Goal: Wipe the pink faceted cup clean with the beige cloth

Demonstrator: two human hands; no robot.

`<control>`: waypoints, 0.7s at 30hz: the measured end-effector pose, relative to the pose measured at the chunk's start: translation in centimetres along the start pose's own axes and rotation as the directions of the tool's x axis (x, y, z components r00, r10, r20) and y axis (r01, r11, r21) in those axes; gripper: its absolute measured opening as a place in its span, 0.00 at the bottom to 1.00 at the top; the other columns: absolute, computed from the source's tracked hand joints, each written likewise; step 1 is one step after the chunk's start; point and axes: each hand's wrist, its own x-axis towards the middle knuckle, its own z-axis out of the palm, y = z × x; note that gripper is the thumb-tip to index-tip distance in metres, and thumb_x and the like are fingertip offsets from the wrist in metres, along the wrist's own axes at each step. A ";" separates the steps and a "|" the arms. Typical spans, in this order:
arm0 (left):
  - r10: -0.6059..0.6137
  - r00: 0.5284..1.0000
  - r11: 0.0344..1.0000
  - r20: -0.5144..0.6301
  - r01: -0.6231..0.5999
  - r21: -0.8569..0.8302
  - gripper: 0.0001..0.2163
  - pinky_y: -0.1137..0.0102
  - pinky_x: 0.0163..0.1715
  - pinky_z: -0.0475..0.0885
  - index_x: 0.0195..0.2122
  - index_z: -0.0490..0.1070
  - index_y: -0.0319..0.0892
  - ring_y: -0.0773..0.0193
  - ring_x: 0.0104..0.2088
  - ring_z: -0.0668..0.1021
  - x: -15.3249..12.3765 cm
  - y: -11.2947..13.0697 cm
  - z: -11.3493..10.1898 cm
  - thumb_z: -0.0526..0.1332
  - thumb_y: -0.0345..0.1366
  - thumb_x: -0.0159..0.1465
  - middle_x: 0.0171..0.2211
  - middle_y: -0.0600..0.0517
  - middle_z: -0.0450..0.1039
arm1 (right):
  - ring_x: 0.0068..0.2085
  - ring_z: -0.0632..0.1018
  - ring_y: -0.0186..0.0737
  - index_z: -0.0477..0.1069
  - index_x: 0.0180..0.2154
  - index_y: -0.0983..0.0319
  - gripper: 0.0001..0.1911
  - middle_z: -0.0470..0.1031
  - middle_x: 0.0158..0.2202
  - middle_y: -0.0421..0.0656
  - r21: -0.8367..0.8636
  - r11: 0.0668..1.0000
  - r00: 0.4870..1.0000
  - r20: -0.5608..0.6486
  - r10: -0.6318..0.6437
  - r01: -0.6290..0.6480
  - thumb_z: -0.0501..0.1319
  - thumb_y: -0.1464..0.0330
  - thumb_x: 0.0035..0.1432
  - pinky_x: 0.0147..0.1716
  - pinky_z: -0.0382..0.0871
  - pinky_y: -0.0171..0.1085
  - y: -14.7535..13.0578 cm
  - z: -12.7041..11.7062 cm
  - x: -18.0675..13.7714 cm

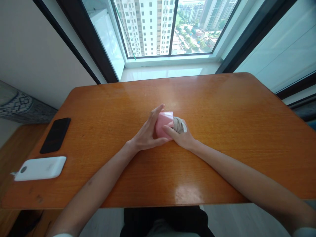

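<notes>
1. One big window (158, 29) fills the far side, with tower blocks outside.
2. Your orange wooden table (222, 131) runs right across the view, glossy with glare on the near edge.
3. Your left hand (148, 133) is at mid-table, fingers stretched long and close together, cupped against the left side of the pink object, thumb along its near edge.
4. Your right hand (181, 136) comes in from the other side, fingers curled around the grey-and-white bundle, thumb pressed on the pink object's near face.
5. White power bank (40, 168) lies flat by the near left corner, well apart from your hands.
6. Black phone (55, 135) lies just beyond it, screen dark.
7. Pink object (164, 123) sits at the table's centre, gripped between both hands.
8. Grey-and-white bundle (178, 124) touches its right side; you cannot tell whether they are joined.
</notes>
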 end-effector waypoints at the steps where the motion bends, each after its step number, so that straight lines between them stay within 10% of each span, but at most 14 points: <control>1: 0.050 0.999 0.994 0.021 -0.051 0.093 0.58 0.38 0.74 0.59 0.81 0.38 0.56 0.34 0.77 0.58 0.0 -0.2 -0.1 0.71 0.67 0.60 0.79 0.37 0.46 | 0.26 0.66 0.32 0.69 0.29 0.60 0.20 0.68 0.24 0.36 0.023 0.999 1.000 -0.002 0.023 -0.023 0.70 0.52 0.59 0.25 0.65 0.34 -0.1 -0.1 0.1; 9: 0.156 0.982 0.885 0.106 -0.187 0.427 0.51 0.40 0.71 0.69 0.79 0.42 0.55 0.38 0.76 0.61 -0.1 -0.7 -0.2 0.75 0.52 0.65 0.78 0.35 0.48 | 0.26 0.62 0.32 0.65 0.26 0.58 0.30 0.63 0.24 0.36 0.145 0.985 0.996 0.012 0.088 -0.089 0.67 0.41 0.61 0.26 0.62 0.35 0.6 -1.0 0.8; 21: 0.107 0.991 0.971 0.081 -0.122 0.208 0.58 0.41 0.65 0.74 0.76 0.46 0.55 0.37 0.68 0.68 0.2 0.3 0.2 0.82 0.50 0.51 0.68 0.38 0.57 | 0.27 0.64 0.34 0.69 0.32 0.59 0.32 0.65 0.27 0.38 0.178 0.980 0.994 0.082 0.077 -0.091 0.59 0.36 0.64 0.26 0.63 0.35 0.6 -0.7 0.1</control>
